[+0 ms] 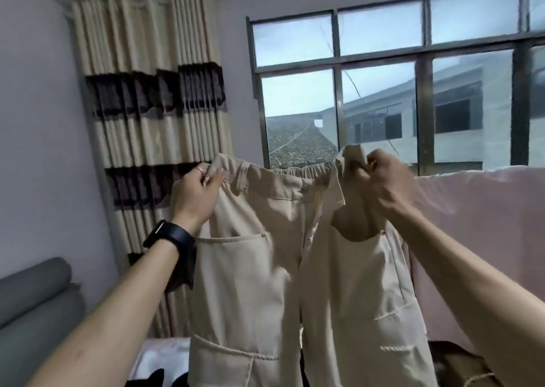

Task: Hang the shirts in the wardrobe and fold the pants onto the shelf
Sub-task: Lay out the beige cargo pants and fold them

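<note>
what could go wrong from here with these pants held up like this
1. The left hand and right hand each pinch only a corner of the waistband of the beige pants; if either grip slips, that side may drop.
2. The fabric is bunched and turned over at the right hand, so the fold could come out crooked.
3. The legs hang toward the dark items below and might drag across them.
</note>
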`<state>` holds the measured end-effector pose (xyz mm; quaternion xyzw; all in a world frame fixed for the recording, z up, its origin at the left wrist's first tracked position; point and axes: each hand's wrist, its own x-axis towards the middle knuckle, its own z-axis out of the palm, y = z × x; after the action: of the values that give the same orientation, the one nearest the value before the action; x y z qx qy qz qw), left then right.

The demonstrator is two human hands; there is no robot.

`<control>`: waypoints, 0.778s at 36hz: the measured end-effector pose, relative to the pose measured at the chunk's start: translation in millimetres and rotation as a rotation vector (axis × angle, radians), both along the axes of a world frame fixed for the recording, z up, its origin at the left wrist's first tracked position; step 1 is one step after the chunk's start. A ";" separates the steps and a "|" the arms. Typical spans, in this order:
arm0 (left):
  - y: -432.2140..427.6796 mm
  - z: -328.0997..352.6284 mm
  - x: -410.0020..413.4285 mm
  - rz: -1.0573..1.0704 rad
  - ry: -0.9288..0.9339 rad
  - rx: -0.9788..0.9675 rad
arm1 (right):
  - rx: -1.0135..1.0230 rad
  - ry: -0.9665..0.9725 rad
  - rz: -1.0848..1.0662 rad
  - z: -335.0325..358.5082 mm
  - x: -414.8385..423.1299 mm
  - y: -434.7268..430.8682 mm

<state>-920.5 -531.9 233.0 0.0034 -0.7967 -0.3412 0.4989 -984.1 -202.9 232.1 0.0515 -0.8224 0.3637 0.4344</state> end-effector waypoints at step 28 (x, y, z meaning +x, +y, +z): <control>83.0 34.5 257.5 -0.008 0.047 0.120 | -0.029 0.260 0.060 35.0 243.0 28.1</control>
<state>-663.1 -448.9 267.5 0.0219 -0.7629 -0.3903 0.5149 -741.1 -174.8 267.1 0.1163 -0.7520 0.3786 0.5269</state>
